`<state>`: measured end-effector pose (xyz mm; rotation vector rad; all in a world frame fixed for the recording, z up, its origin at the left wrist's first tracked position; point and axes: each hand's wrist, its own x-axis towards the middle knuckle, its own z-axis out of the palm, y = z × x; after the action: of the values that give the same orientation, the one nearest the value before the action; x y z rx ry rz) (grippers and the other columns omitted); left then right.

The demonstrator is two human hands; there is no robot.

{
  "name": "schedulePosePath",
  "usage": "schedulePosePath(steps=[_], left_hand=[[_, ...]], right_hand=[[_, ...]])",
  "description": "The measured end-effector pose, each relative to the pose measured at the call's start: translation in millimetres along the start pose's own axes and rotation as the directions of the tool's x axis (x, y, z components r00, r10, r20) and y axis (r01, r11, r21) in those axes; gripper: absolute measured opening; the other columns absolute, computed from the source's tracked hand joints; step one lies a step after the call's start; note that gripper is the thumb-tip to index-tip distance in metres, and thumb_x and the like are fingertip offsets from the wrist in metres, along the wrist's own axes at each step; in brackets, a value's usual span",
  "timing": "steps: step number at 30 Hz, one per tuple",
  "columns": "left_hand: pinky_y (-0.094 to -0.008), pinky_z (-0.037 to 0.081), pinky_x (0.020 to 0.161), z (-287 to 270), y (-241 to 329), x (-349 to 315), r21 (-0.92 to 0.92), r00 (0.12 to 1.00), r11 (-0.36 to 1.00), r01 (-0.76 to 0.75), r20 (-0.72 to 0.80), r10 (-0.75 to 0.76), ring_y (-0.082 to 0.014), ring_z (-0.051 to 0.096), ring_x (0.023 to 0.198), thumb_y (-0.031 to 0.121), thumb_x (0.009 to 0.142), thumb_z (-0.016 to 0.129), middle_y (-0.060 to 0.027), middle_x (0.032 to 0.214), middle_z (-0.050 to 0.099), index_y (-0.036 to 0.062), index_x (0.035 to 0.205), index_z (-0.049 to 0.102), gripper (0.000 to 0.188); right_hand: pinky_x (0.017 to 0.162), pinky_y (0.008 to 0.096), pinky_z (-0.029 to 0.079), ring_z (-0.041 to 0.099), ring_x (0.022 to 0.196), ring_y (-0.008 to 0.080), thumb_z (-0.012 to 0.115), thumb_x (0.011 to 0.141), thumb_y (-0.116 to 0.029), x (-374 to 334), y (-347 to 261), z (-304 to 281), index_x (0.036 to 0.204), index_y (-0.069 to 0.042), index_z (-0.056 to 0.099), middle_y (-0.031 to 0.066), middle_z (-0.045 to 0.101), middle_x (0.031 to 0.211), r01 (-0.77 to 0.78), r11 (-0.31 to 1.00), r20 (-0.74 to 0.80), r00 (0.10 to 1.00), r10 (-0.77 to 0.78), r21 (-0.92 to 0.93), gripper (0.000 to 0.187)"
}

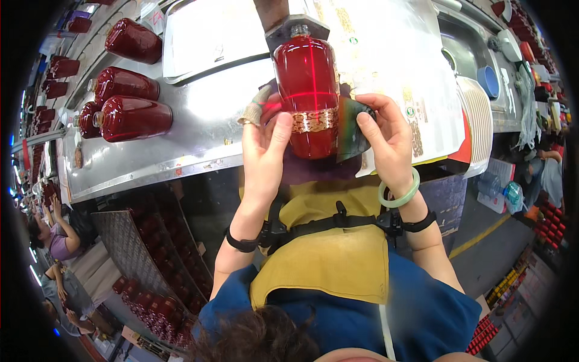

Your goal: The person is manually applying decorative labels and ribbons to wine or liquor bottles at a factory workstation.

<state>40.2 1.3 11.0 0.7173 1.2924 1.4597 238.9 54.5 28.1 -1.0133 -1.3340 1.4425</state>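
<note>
Red bottle [306, 72] between the two hands, gold band [315, 120] around its lower part.
In my head view it sits at the tabletop's [205, 114] near edge, crossed by red light lines [312, 93]. Left hand [264, 142]: fingers spread, thumb against the bottle's side. Right hand [391, 142]: fingers pinching a dark, rainbow-sheened piece [353, 137]. I note other red bottles [137, 119] at left.

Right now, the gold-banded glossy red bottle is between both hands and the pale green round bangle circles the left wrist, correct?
No: the head view shows the pale green bangle on the wrist of the right hand, not the left hand; the red bottle is indeed between both.
</note>
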Motion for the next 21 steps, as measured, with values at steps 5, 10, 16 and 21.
schedulePosePath(steps=[5,10,16,21], left_hand=[[-0.0390,0.036,0.121,8.9,4.9,4.8,-0.162,0.990,0.987,0.015,0.144,0.008,-0.0230,0.042,0.146,0.006,0.106,0.058,-0.0147,0.162,0.038,0.0004,0.161,0.027,0.064],[-0.0402,0.035,0.122,7.9,2.7,6.0,-0.179,0.990,0.984,0.010,0.138,0.015,-0.0238,0.041,0.147,0.002,0.105,0.058,-0.0157,0.163,0.037,0.0002,0.162,0.024,0.067],[-0.0402,0.035,0.122,5.7,3.8,6.3,-0.201,0.991,0.979,0.038,0.135,-0.011,-0.0242,0.041,0.148,0.000,0.104,0.057,-0.0161,0.164,0.036,0.0000,0.162,0.024,0.067],[-0.0411,0.030,0.125,4.8,4.0,3.7,-0.214,0.990,0.977,-0.001,0.140,0.031,-0.0255,0.034,0.152,0.000,0.104,0.055,-0.0171,0.167,0.031,-0.0022,0.162,0.023,0.066]], right_hand=[[0.091,0.0233,0.049,0.060,0.103,0.0083,0.062,0.103,-0.001,1.1,0.4,2.4,0.128,0.002,0.061,0.0046,0.064,0.115,-0.041,0.999,0.009,0.999,0.041,0.027,0.026],[0.086,0.0223,0.048,0.059,0.096,0.0062,0.063,0.101,-0.001,2.3,1.2,-0.1,0.127,0.002,0.062,0.0031,0.065,0.112,-0.055,0.998,0.026,0.998,0.055,-0.017,0.026],[0.087,0.0229,0.049,0.060,0.098,0.0071,0.064,0.100,-0.001,6.1,0.5,-0.1,0.124,0.003,0.063,0.0029,0.065,0.112,-0.030,0.998,0.031,0.999,0.032,-0.049,0.024],[0.089,0.0237,0.049,0.061,0.099,0.0083,0.065,0.100,0.000,6.6,-5.9,2.1,0.123,0.003,0.064,0.0039,0.066,0.111,-0.029,0.997,0.057,0.998,0.033,-0.077,0.024]])
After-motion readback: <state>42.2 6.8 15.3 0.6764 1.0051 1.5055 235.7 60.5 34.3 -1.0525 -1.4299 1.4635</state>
